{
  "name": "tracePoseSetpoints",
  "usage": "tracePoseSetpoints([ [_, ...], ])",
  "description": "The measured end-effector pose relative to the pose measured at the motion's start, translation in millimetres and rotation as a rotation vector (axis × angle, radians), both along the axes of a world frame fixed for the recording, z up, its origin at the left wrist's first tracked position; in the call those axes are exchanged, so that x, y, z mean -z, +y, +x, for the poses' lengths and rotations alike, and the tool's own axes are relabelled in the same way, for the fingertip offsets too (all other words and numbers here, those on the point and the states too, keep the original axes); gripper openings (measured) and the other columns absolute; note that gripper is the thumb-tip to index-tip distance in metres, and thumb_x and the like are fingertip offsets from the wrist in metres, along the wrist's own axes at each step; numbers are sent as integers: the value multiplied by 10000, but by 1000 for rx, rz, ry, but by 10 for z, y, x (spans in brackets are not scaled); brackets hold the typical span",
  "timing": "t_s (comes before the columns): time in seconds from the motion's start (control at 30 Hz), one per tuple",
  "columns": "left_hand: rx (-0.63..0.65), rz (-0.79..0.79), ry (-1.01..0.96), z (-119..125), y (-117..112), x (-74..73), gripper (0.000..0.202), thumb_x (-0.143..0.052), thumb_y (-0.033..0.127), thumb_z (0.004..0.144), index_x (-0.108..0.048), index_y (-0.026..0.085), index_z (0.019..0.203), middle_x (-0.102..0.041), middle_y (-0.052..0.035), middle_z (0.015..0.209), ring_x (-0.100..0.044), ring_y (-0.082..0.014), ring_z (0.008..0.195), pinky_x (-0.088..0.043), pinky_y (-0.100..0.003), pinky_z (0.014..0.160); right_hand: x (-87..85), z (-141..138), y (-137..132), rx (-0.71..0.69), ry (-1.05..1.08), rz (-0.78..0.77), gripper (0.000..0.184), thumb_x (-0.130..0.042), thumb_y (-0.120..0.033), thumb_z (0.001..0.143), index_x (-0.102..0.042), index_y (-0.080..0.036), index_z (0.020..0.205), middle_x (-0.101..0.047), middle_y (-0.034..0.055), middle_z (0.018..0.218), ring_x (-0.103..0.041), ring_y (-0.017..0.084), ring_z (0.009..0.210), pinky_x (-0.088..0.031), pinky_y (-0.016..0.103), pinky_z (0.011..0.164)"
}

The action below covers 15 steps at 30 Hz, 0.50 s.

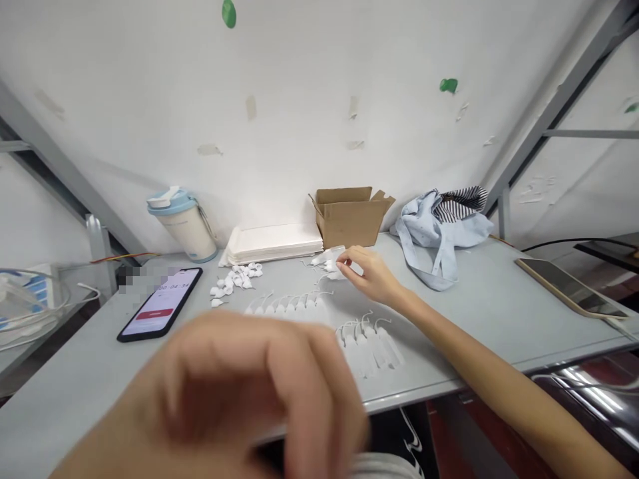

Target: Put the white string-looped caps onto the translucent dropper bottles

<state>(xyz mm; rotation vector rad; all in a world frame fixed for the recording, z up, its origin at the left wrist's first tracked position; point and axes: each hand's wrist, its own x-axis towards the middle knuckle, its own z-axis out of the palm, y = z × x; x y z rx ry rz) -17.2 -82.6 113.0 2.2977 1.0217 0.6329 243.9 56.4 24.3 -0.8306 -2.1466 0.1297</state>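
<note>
My left hand is large and blurred in the foreground, fingers curled down; what it holds, if anything, is hidden. Farther back, my right hand reaches to a small group of white pieces with thin strings in front of the cardboard box. Its thumb and forefinger come together at these pieces, and what lies between the tips is too small to name. A row of white pieces with curly strings lies behind my left hand, partly covered by it. Nearer the front edge is another row of translucent tubes with strings.
Loose white caps lie in a heap by a phone showing a timer. Along the wall stand a tumbler, a stack of white sheets, an open cardboard box and a light blue cloth bag. A tablet-like device lies right.
</note>
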Motion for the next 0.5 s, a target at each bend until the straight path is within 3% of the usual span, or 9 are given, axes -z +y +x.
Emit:
tracePoseSetpoints([
  [0.07,19,-89,5,33,344,-163,295,-546,560,761,-685,309,690,-663,-22,645,-583,-196,588,-450,-331,540,-41,-64,-94,-33,-50,-131,172,-499,-209,885,-580,-162,740,-606,29,684,-538,136,630,-399,259,626],
  [0.1,-3,-165,101,16,524,-165,272,-543,503,778,-688,283,711,-679,-22,689,-599,-194,627,-462,-317,579,-55,-99,-145,-49,-98,-206,185,-508,-205,880,-579,-161,716,-599,19,655,-527,127,599,-383,251,600],
  [0.17,-206,-114,324,-79,871,-25,230,-525,404,771,-680,237,746,-688,-28,719,-611,-201,669,-461,-297,618,-62,-171,-240,-86,-209,-331,200,-526,-191,866,-573,-158,674,-594,10,619,-511,117,562,-353,243,564],
  [0.23,-467,30,570,-207,1145,230,190,-496,253,750,-672,183,730,-689,-61,718,-623,-219,690,-452,-301,645,-46,-234,-309,-108,-300,-407,200,-540,-172,849,-565,-157,652,-596,8,608,-503,111,544,-327,239,538],
  [0.27,-498,62,676,-264,1240,363,186,-498,197,733,-680,163,741,-700,-87,759,-635,-237,732,-452,-306,662,-34,-259,-331,-109,-332,-425,196,-548,-165,841,-563,-157,646,-598,9,608,-500,110,539,-317,239,529],
  [0.37,-486,63,707,-369,1352,664,280,-499,103,708,-695,150,901,-716,-109,886,-650,-247,843,-459,-296,729,-5,-304,-355,-79,-386,-432,189,-569,-165,829,-555,-159,641,-603,13,609,-500,111,534,-306,244,521],
  [0.5,-501,130,768,-435,1337,809,430,-417,37,737,-649,157,1078,-691,-143,1037,-620,-270,1007,-447,-315,808,2,-313,-343,-28,-405,-417,227,-593,-168,815,-520,-170,601,-576,5,562,-488,114,510,-297,251,514],
])
